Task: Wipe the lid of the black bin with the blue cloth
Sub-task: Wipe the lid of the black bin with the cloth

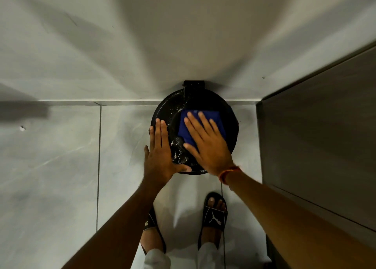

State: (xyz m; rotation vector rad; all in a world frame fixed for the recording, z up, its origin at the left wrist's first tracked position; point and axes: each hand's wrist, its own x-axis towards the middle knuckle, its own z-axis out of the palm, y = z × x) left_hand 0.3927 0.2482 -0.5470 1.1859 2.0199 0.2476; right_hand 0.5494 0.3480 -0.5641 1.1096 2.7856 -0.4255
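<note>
My bare arms, a wrist thread, black slides

An orange thread (228, 172) circles my right wrist; my black slides (214, 213) carry a white leaping-cat logo, and pale trouser legs (207, 255) show below.

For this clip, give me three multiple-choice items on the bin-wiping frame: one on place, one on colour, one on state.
1. Where does the blue cloth lie?
A. on the floor
B. on the bin lid
C. draped over the wall ledge

2. What colour is the band on the right wrist?
A. orange
B. green
C. white

3. How is the left hand placed?
A. flat against the lid's left edge
B. holding the cloth
C. off the bin

Key: 1 B, the right hand presses it flat on the lid; 2 A, the wrist band is orange; 3 A, its fingers rest along the rim, empty.
</note>
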